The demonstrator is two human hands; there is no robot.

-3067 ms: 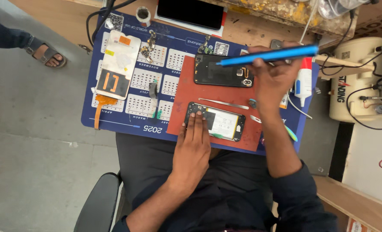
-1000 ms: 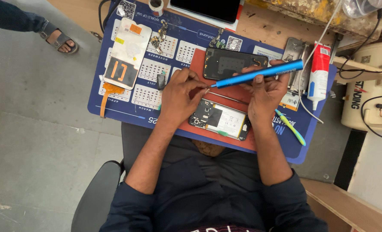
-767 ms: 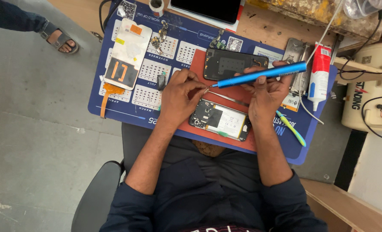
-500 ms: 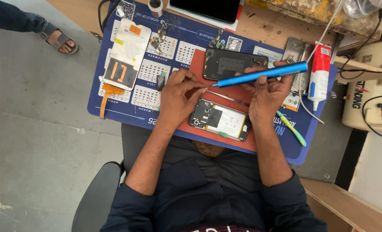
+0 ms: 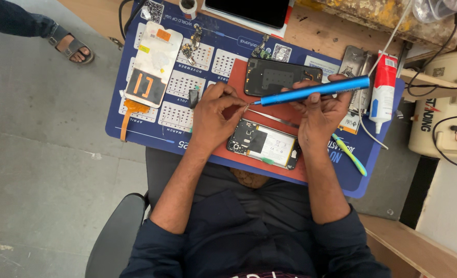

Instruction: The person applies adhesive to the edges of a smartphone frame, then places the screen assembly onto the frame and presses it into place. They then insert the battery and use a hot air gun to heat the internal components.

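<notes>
My right hand (image 5: pixel 318 110) grips a blue pen-shaped screwdriver (image 5: pixel 313 91), held nearly level with its tip pointing left. My left hand (image 5: pixel 215 116) has its fingers pinched at that tip, on the bit or something tiny there. Just below both hands lies an opened phone (image 5: pixel 263 144) with its battery and board exposed, on a red pad (image 5: pixel 285 110). A black phone back cover (image 5: pixel 280 77) rests above the screwdriver on the same pad.
A blue work mat (image 5: pixel 151 128) holds a detached phone screen (image 5: pixel 154 64), small parts, metal tweezers (image 5: pixel 280 119), a green-yellow pry tool (image 5: pixel 350 154) and a white glue bottle (image 5: pixel 382 92). A tablet (image 5: pixel 249 9) lies at the top. Another person's sandalled foot (image 5: pixel 71 46) is on the floor at the left.
Three seconds ago my left hand rested on the opened phone and the screwdriver was raised. Now the left fingers are pinched at the screwdriver's tip; over the last second little has moved.
</notes>
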